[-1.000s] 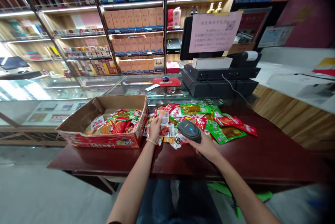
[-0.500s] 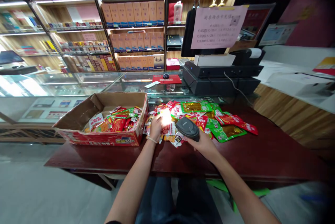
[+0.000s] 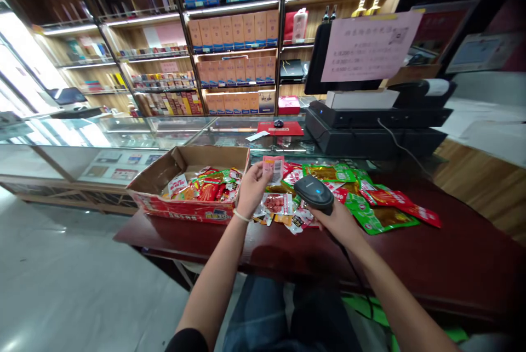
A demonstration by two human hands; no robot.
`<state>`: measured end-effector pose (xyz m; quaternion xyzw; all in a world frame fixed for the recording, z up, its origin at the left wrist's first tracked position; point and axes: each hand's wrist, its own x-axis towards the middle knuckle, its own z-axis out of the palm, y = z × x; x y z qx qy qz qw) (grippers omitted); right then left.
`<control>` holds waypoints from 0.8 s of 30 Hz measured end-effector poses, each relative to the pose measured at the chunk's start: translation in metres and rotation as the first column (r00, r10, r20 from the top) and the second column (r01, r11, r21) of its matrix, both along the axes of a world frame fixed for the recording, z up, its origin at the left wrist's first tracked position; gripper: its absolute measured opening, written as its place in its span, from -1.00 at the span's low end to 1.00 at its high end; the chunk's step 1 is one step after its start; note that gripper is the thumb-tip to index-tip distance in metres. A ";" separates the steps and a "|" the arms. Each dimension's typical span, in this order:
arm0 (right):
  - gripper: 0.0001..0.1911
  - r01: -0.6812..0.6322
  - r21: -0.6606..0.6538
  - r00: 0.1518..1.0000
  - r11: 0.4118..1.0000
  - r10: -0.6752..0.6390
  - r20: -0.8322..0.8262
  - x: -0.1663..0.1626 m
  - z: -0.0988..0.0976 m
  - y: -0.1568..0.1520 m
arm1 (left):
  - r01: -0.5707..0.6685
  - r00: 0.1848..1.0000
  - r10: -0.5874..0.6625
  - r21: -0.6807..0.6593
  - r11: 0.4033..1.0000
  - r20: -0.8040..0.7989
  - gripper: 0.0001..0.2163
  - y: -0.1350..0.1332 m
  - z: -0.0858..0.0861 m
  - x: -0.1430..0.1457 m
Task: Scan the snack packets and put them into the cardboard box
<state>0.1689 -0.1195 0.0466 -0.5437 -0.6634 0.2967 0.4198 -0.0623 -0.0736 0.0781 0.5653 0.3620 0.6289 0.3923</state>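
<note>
My left hand (image 3: 253, 187) pinches a small pink snack packet (image 3: 274, 168) by its edge, with a barcode facing up toward me. In my right hand (image 3: 335, 223) is a black barcode scanner (image 3: 314, 193), its head pointed left toward the packet and a small blue light lit on top. The scanner's cable hangs down below my wrist. Under and around both hands lies a pile of snack packets, among them a clear-fronted packet (image 3: 277, 204) and a large green packet (image 3: 382, 219). An open cardboard box (image 3: 181, 210) with several more packets stands left of my left hand.
Behind the pile are a glass counter (image 3: 230, 124), a mouse (image 3: 278, 123) on a red mat and a black cash drawer (image 3: 370, 135) under a monitor with a pink sign (image 3: 370, 47). The dark red table (image 3: 411, 264) runs to the right.
The scanner's bright light on the packet has gone out, and a blue light shows on the scanner. My left hand has lifted the packet toward the box. The view has turned left.
</note>
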 end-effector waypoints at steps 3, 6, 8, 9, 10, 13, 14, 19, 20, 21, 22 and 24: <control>-0.61 -0.002 0.053 1.000 0.999 0.002 -0.001 -0.020 0.007 0.008 | -0.317 0.860 0.373 0.207 0.925 -0.348 -0.73 -0.012 0.022 -0.049; -0.64 -0.064 0.079 0.997 0.995 0.066 -0.028 -0.043 0.015 0.015 | -0.512 0.514 0.617 0.364 0.778 -0.596 -0.68 -0.015 0.024 -0.099; -0.65 -0.098 0.106 0.993 0.990 0.103 -0.051 -0.058 0.018 0.019 | -0.535 0.351 0.608 0.380 0.755 -0.712 -0.60 -0.011 0.015 -0.126; -0.64 -0.108 0.117 0.992 0.987 0.116 -0.057 -0.065 0.018 0.021 | -0.535 0.302 0.568 0.357 0.766 -0.766 -0.56 -0.008 0.010 -0.135; -0.63 -0.115 0.123 0.991 0.986 0.123 -0.060 -0.070 0.018 0.023 | -0.529 0.273 0.522 0.327 0.783 -0.808 -0.55 -0.005 0.005 -0.142; -0.57 -0.125 0.125 0.989 0.984 0.134 -0.067 -0.080 0.016 0.027 | -0.499 0.270 0.453 0.279 0.820 -0.849 -0.60 0.001 -0.006 -0.150; -0.56 -0.124 0.128 0.988 0.984 0.134 -0.073 -0.081 0.015 0.028 | -0.494 0.282 0.463 0.287 0.821 -0.840 -0.61 0.001 -0.007 -0.150; -0.58 -0.127 0.098 0.989 0.987 0.134 -0.067 -0.071 0.013 0.026 | -0.513 0.336 0.558 0.349 0.784 -0.759 -0.70 -0.005 -0.003 -0.142; -0.59 -0.125 0.076 0.990 0.989 0.130 -0.061 -0.067 0.013 0.025 | -0.507 0.350 0.581 0.373 0.777 -0.734 -0.71 -0.007 -0.002 -0.139; -0.60 -0.119 0.058 0.991 0.991 0.122 -0.058 -0.063 0.013 0.025 | -0.497 0.367 0.602 0.398 0.771 -0.709 -0.72 -0.010 0.000 -0.136; -0.61 -0.112 0.044 0.992 0.993 0.114 -0.056 -0.059 0.012 0.024 | -0.483 0.388 0.619 0.421 0.768 -0.684 -0.73 -0.013 0.002 -0.130; -0.62 -0.095 0.021 0.994 0.995 0.096 -0.058 -0.049 0.011 0.023 | -0.438 0.440 0.623 0.451 0.778 -0.647 -0.75 -0.021 0.005 -0.115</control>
